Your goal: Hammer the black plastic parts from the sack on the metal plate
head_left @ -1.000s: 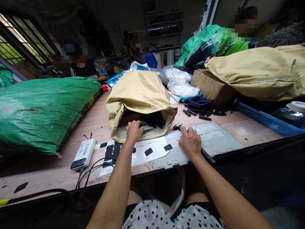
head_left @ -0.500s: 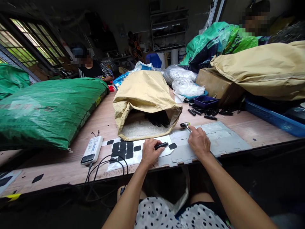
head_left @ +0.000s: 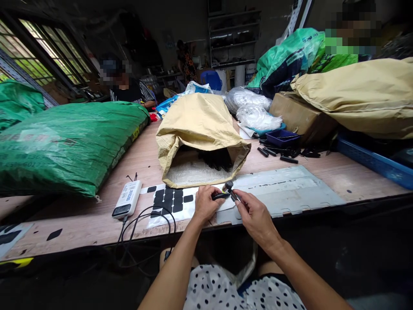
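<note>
My left hand (head_left: 206, 202) is closed around a slim black handle-shaped piece (head_left: 220, 196), its end poking out to the right over the work board. My right hand (head_left: 256, 215) grips a small hammer (head_left: 235, 196) by its shaft. The black and yellow hammer head is up close to the piece's right end; whether they touch, I cannot tell. Beneath the hands lie a grey board (head_left: 284, 189) and a white sheet (head_left: 190, 210) with several rounded black pads (head_left: 167, 200) on it. Behind them a beige sack (head_left: 200, 125) lies with its mouth facing me, dark pieces inside.
On the left are a green sack (head_left: 74, 146) and a white power bank (head_left: 127, 199) with a looped black cable (head_left: 155, 209). Loose black pieces (head_left: 288, 159), a purple tray (head_left: 282, 137), a carton (head_left: 300, 114) and a blue crate (head_left: 371, 159) are on the right. Co-workers are beyond the table.
My right hand has swung the hammer leftward, from over the grey board to the end of the black piece. My left hand keeps its hold. The whole view has shifted slightly.
</note>
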Action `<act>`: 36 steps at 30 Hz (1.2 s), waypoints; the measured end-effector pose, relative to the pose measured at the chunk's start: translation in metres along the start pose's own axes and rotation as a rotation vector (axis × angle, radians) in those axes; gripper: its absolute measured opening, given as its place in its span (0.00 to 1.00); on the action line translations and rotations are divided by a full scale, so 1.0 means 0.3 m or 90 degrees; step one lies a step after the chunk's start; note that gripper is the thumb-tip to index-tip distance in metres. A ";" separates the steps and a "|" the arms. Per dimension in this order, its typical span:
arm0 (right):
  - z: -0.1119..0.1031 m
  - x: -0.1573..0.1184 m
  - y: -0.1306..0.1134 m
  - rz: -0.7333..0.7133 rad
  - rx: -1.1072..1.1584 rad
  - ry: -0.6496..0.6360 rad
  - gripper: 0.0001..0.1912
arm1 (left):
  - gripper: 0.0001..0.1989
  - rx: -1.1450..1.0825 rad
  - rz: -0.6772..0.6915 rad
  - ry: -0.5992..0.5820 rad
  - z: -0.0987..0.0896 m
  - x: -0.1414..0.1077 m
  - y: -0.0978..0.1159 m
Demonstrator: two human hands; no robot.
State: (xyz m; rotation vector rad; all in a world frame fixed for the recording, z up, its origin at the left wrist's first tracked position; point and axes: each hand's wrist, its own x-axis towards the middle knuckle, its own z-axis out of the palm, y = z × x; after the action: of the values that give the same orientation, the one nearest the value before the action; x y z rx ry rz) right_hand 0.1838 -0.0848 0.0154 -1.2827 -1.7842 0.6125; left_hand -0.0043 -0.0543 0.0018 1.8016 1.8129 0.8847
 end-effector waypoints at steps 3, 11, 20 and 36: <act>0.020 -0.015 -0.019 -0.047 -0.060 0.005 0.21 | 0.08 0.004 -0.003 -0.006 -0.001 0.001 0.000; 0.036 -0.030 -0.035 -0.048 -0.225 -0.026 0.21 | 0.07 0.010 -0.002 0.005 0.002 -0.002 -0.004; 0.012 -0.035 -0.013 -0.025 -0.225 -0.021 0.22 | 0.07 -0.011 0.007 0.015 0.005 -0.007 -0.003; -0.077 0.162 0.197 0.019 -0.474 0.097 0.21 | 0.07 0.011 0.059 -0.027 -0.009 -0.010 -0.014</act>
State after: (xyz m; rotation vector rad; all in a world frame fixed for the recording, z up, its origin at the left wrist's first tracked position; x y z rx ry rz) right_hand 0.2280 -0.0204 -0.0013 -1.7818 -1.9338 -0.1729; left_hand -0.0090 -0.0574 0.0004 1.9141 1.7287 0.8594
